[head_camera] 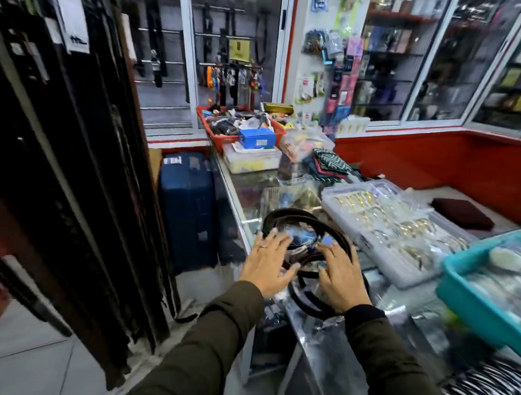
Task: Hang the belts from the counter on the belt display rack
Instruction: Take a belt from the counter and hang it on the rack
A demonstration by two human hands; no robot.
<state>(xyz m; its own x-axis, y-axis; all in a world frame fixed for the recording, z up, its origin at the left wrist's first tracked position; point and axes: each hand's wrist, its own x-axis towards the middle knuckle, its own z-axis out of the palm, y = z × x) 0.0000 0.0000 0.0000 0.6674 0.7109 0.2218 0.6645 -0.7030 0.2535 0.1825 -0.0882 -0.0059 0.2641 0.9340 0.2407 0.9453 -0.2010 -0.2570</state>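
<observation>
Both hands are spread open over the coiled belts (300, 230) on the glass counter (241, 196), left hand (265, 266) and right hand (341, 277) about equally near, nothing gripped. The belt rack (71, 170) is seen well off to the left.

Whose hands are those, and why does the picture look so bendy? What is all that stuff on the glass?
The camera sits on a person's head and looks down, so you see that person's own two arms. Its wide lens bends the edges. The left hand and right hand reach with spread fingers over a pile of coiled black belts lying on the glass counter; neither hand has closed on one yet. Beside the belts lie a clear tray of rings, a turquoise basket and, farther back, a red basket. The tall dark rack on the left already has belts hanging from it.
</observation>
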